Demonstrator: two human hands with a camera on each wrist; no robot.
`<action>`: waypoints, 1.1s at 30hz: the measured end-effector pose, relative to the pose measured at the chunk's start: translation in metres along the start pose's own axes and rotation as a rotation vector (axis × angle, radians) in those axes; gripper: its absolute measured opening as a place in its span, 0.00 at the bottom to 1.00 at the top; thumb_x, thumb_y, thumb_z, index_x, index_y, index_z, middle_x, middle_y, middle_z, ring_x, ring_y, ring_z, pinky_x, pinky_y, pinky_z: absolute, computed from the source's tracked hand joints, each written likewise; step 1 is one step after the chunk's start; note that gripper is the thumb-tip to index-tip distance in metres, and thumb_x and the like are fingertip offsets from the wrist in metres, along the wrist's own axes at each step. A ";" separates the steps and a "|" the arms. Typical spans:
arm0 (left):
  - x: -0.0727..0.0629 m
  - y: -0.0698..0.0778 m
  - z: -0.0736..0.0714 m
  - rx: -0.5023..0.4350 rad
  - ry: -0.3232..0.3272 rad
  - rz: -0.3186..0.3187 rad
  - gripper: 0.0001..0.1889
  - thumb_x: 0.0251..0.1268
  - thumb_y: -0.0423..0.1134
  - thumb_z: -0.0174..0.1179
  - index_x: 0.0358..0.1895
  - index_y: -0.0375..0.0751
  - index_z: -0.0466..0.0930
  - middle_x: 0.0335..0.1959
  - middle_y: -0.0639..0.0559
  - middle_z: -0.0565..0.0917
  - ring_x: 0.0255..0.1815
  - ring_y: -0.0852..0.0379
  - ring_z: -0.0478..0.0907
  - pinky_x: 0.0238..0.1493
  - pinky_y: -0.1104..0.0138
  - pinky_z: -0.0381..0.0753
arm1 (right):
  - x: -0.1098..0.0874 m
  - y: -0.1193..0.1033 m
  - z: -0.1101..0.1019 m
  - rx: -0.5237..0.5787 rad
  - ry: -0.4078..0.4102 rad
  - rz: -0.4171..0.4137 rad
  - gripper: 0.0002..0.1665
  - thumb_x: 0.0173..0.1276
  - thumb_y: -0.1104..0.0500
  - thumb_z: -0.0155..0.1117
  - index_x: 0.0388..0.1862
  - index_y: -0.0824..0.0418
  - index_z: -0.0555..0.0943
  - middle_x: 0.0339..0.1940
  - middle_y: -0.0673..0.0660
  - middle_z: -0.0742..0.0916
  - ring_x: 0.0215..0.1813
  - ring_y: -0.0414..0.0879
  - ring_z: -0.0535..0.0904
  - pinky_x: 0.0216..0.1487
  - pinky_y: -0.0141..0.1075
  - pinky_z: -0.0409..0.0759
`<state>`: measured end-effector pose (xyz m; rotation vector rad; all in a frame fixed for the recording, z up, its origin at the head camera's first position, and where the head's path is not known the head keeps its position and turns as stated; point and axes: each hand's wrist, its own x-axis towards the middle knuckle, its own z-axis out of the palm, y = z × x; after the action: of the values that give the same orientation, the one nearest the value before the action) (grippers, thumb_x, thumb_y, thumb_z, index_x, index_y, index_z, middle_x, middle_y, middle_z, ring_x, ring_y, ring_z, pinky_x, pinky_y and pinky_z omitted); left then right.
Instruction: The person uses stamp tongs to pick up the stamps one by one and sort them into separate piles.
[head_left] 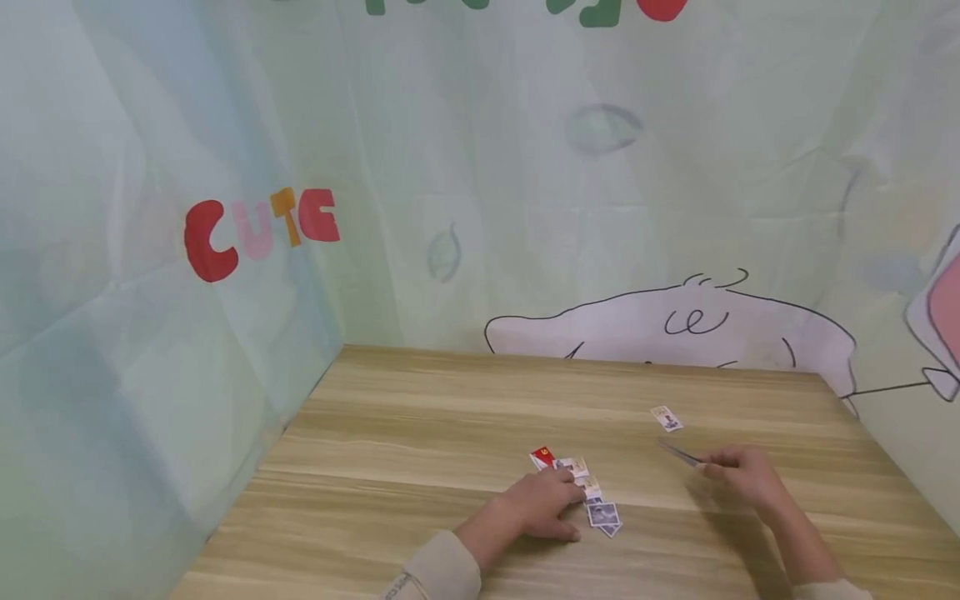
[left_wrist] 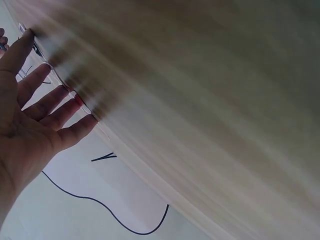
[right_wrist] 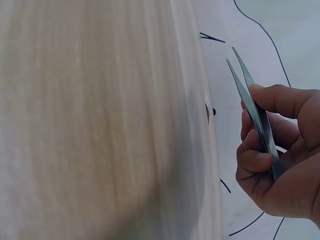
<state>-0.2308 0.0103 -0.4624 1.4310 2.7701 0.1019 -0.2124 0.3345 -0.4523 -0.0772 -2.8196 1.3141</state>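
Observation:
My left hand rests on the table over a short row of small stamps, its fingertips touching them with the fingers spread. A red stamp shows past the fingers, and a pale stamp sits partly covered. A grey stamp lies at the near end, overlapping another one. In the right wrist view my right hand grips a pair of metal tweezers, whose tips are slightly apart with nothing between them. Beyond those tips a single pale stamp lies flat on the table.
The wood-grain table meets a pale green printed backdrop at its back and left side. Cartoon line art and coloured letters decorate the cloth.

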 end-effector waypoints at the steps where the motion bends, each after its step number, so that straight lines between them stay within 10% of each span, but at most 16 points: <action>1: 0.000 0.000 0.000 -0.005 -0.005 -0.001 0.24 0.51 0.54 0.66 0.52 0.50 0.79 0.47 0.54 0.75 0.48 0.61 0.72 0.47 0.70 0.72 | -0.001 0.000 0.001 -0.004 -0.004 -0.005 0.14 0.59 0.62 0.63 0.38 0.74 0.81 0.37 0.64 0.83 0.36 0.49 0.75 0.35 0.40 0.73; 33: 0.001 0.003 -0.001 -0.030 -0.037 -0.036 0.28 0.51 0.55 0.65 0.56 0.50 0.77 0.55 0.52 0.74 0.56 0.57 0.70 0.53 0.65 0.71 | -0.004 -0.010 0.019 0.017 -0.068 -0.137 0.12 0.55 0.63 0.68 0.36 0.69 0.84 0.37 0.61 0.84 0.37 0.47 0.77 0.35 0.36 0.75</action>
<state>-0.2291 0.0124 -0.4612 1.3616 2.7512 0.1154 -0.2096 0.3128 -0.4570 0.1607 -2.8102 1.3358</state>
